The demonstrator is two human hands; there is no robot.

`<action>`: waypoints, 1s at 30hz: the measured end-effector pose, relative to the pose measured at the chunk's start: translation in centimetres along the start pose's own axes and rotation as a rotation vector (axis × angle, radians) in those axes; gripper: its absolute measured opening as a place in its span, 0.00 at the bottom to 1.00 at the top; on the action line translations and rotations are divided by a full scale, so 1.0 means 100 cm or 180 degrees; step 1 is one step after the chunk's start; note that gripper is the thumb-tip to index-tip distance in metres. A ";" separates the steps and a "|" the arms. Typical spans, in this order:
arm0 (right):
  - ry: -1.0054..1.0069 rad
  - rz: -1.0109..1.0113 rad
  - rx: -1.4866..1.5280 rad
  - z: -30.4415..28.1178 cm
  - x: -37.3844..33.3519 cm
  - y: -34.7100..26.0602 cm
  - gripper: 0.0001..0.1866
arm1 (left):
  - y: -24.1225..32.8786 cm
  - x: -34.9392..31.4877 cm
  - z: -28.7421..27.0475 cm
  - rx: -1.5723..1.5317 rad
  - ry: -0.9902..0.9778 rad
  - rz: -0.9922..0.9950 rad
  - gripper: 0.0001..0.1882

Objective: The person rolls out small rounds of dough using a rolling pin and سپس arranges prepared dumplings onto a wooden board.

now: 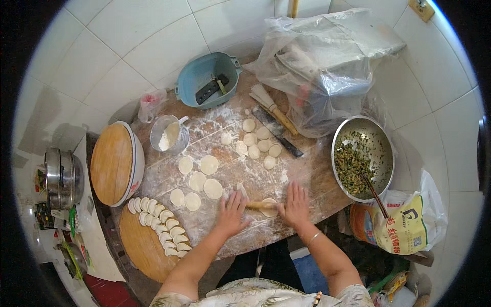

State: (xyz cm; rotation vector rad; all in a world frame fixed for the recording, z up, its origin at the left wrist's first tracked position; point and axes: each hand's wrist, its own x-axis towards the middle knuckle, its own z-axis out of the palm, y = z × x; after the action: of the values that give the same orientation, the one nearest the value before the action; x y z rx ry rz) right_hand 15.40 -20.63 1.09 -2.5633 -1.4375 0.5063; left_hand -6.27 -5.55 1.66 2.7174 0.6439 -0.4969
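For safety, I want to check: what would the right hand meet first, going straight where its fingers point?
Most likely the right hand would meet the black knife handle, though depth is unclear here.

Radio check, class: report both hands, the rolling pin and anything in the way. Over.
Left hand, right hand open, at either end of rolling pin. Rolling pin across dough round. Possibly in the way: wrappers near left hand.

We note white tiled walls (153, 36) behind the wooden table's (318, 174) far edge and off its right edge; pale counter (97, 248) beyond its left. Soft grey shadows dim the left-hand tiles.
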 end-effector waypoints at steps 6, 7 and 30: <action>0.0061 0.0313 0.0126 0.004 -0.018 0.011 0.46 | 0.002 -0.009 -0.002 -0.0028 0.0183 0.0232 0.44; 0.0323 0.0496 0.0180 0.003 0.003 0.013 0.46 | -0.003 0.013 -0.003 -0.0049 0.0431 0.0183 0.46; 0.0087 0.0230 0.0063 0.002 -0.014 0.021 0.46 | 0.001 0.004 -0.003 -0.0209 0.0362 0.0263 0.46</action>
State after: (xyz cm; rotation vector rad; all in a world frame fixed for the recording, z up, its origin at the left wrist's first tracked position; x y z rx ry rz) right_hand 16.33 -22.88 0.54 -2.6042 -1.3286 0.4912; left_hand -5.79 -5.41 1.77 2.7121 0.5631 -0.2977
